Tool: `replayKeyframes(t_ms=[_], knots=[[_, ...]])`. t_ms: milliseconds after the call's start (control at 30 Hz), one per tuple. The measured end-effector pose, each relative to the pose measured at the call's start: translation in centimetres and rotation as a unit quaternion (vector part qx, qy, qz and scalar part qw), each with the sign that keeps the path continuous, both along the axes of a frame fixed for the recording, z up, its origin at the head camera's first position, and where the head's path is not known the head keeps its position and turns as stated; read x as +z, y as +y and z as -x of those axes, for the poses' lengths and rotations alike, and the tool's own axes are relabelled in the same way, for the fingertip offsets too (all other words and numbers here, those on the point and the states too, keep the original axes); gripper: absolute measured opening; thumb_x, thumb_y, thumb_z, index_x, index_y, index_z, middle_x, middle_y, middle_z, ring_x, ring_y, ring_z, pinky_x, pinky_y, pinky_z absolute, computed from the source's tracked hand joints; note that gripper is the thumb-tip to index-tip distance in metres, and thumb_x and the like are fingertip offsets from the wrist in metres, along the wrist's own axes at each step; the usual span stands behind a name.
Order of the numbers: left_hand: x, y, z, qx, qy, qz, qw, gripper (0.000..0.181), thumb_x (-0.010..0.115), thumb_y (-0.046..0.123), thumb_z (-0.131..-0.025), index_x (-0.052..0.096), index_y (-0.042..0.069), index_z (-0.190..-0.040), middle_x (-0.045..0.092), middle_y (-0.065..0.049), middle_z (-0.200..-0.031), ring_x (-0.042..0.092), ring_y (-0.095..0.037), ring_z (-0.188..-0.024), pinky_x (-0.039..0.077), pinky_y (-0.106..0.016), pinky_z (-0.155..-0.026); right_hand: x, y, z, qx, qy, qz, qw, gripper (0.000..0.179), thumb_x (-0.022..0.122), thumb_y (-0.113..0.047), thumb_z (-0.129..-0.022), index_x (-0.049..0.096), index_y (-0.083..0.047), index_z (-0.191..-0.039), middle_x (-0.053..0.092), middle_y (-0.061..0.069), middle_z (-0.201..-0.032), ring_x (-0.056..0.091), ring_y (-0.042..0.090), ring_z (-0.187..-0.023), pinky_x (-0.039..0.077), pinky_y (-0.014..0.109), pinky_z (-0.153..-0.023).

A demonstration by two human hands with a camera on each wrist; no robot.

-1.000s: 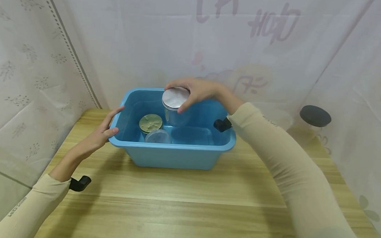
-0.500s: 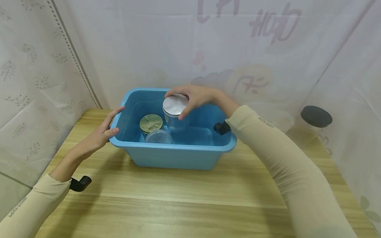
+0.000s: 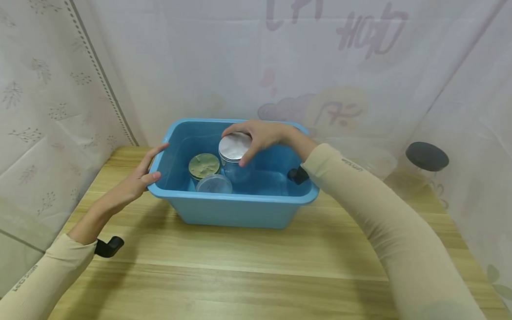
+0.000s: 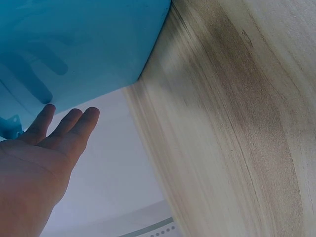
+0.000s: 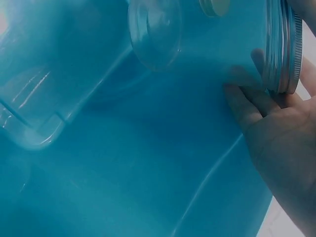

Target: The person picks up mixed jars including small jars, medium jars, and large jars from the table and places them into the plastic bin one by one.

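In the head view, my right hand (image 3: 264, 136) grips a clear jar (image 3: 237, 170) round its silver lid (image 3: 235, 146), low inside the blue plastic tub (image 3: 231, 212). The jar's ridged lid edge (image 5: 296, 54) shows at the upper right of the right wrist view, with fingers beneath it. A jar with a gold lid (image 3: 204, 166) stands to the left inside the tub. Nearer the front wall is a jar with a clear lid (image 3: 214, 183), partly hidden by the rim. My left hand (image 3: 138, 178) holds the tub's left rim, its lower fingers (image 4: 81, 128) extended along the outer wall.
The tub stands on a wood-grain table (image 3: 240, 276). Beyond it hangs a pale printed curtain (image 3: 227, 55), with another at each side. At the back right stands a clear jar with a black lid (image 3: 427, 157).
My right hand has lowered the silver-lidded jar deeper into the tub, beside the gold-lidded one. My left hand keeps its place on the rim.
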State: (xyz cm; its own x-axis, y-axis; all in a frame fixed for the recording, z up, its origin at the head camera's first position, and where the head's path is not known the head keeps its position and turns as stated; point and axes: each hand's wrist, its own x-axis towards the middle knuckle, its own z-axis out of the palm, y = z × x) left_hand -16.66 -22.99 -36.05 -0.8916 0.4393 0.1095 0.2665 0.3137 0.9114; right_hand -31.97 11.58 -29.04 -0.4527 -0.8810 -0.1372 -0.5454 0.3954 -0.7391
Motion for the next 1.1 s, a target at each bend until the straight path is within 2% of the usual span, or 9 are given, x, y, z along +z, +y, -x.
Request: replayKeyframes(t_ms=[267,333,400,500,600,733,833,1000,1100], knots=[[0.1,0.0,0.1,-0.003,-0.007,-0.006,1.0000,0.068,0.044,0.023,-0.110,0.004,0.025,-0.165,-0.007,-0.012,-0.166,0.029,-0.052,-0.135,0.047,-0.036,-0.090,-0.4,-0.4,0.2,0.000,-0.002,-0.011,0.9999,0.085,0.092,-0.016,-0.076,0.049,-0.012,-0.149,0.050,0.005,-0.136,0.047,0.025,-0.115,0.046,0.039,-0.090],[0.0,0.0,0.1,-0.003,-0.006,-0.007,1.0000,0.068,0.043,0.021,-0.110,0.004,0.025,-0.165,-0.007,-0.012,-0.166,0.027,-0.052,-0.136,0.046,-0.046,-0.093,-0.5,-0.5,0.2,0.001,-0.002,-0.013,0.9999,0.086,0.092,-0.018,-0.076,0.049,-0.012,-0.150,0.049,0.005,-0.136,0.047,0.025,-0.115,0.046,0.038,-0.089],[0.0,0.0,0.1,-0.003,-0.004,-0.007,1.0000,0.067,0.043,0.020,-0.109,0.004,0.025,-0.165,-0.008,-0.011,-0.166,0.025,-0.052,-0.137,0.045,-0.050,-0.094,-0.6,-0.5,0.2,-0.001,-0.006,-0.015,0.9999,0.085,0.092,-0.016,-0.076,0.049,-0.013,-0.150,0.049,0.005,-0.137,0.047,0.025,-0.115,0.046,0.039,-0.089],[0.0,0.0,0.1,-0.004,-0.001,-0.007,1.0000,0.067,0.043,0.019,-0.110,0.004,0.025,-0.165,-0.010,-0.009,-0.166,0.024,-0.051,-0.138,0.046,-0.044,-0.094,-0.9,-0.6,0.3,-0.001,0.000,-0.015,0.9999,0.085,0.092,-0.016,-0.076,0.049,-0.012,-0.150,0.049,0.005,-0.138,0.047,0.025,-0.116,0.046,0.039,-0.089],[-0.1,-0.1,0.1,-0.005,-0.001,-0.005,1.0000,0.068,0.043,0.021,-0.110,0.004,0.025,-0.165,-0.010,-0.010,-0.166,0.026,-0.050,-0.136,0.046,-0.027,-0.088,-1.1,-0.7,0.2,0.004,0.011,-0.014,0.9998,0.085,0.091,-0.015,-0.076,0.049,-0.010,-0.150,0.048,0.006,-0.140,0.047,0.025,-0.117,0.046,0.039,-0.090],[0.0,-0.1,0.1,-0.002,-0.005,-0.001,1.0000,0.068,0.045,0.026,-0.110,0.004,0.026,-0.164,-0.007,-0.012,-0.166,0.031,-0.052,-0.134,0.047,-0.030,-0.087,-1.2,-1.0,0.1,0.013,-0.009,0.000,0.9999,0.088,0.091,-0.016,-0.078,0.044,-0.005,-0.152,0.046,0.010,-0.148,0.044,0.024,-0.131,0.041,0.036,-0.102],[0.0,-0.1,0.1,-0.002,-0.007,-0.002,1.0000,0.069,0.045,0.027,-0.110,0.004,0.026,-0.164,-0.005,-0.013,-0.165,0.031,-0.052,-0.134,0.048,-0.035,-0.088,-1.1,-1.1,0.1,0.020,-0.040,0.017,0.9989,0.090,0.088,-0.016,-0.081,0.038,-0.005,-0.155,0.039,0.011,-0.156,0.036,0.023,-0.143,0.034,0.037,-0.111],[0.0,-0.2,0.1,-0.007,-0.010,-0.012,0.9998,0.068,0.045,0.027,-0.110,0.003,0.026,-0.164,-0.007,-0.013,-0.166,0.030,-0.053,-0.134,0.048,-0.031,-0.087,-0.6,-1.4,0.0,0.038,-0.044,0.035,0.9977,0.091,0.085,-0.017,-0.086,0.032,-0.007,-0.158,0.032,0.009,-0.161,0.030,0.017,-0.146,0.026,0.038,-0.115],[0.0,-0.2,0.1,-0.011,-0.008,-0.019,0.9997,0.068,0.044,0.026,-0.110,0.004,0.026,-0.165,-0.009,-0.012,-0.166,0.030,-0.054,-0.134,0.048,-0.027,-0.086,0.0,-1.7,-0.3,0.041,-0.037,0.045,0.9975,0.090,0.084,-0.017,-0.086,0.032,-0.007,-0.159,0.033,0.010,-0.161,0.032,0.018,-0.145,0.026,0.045,-0.115]])
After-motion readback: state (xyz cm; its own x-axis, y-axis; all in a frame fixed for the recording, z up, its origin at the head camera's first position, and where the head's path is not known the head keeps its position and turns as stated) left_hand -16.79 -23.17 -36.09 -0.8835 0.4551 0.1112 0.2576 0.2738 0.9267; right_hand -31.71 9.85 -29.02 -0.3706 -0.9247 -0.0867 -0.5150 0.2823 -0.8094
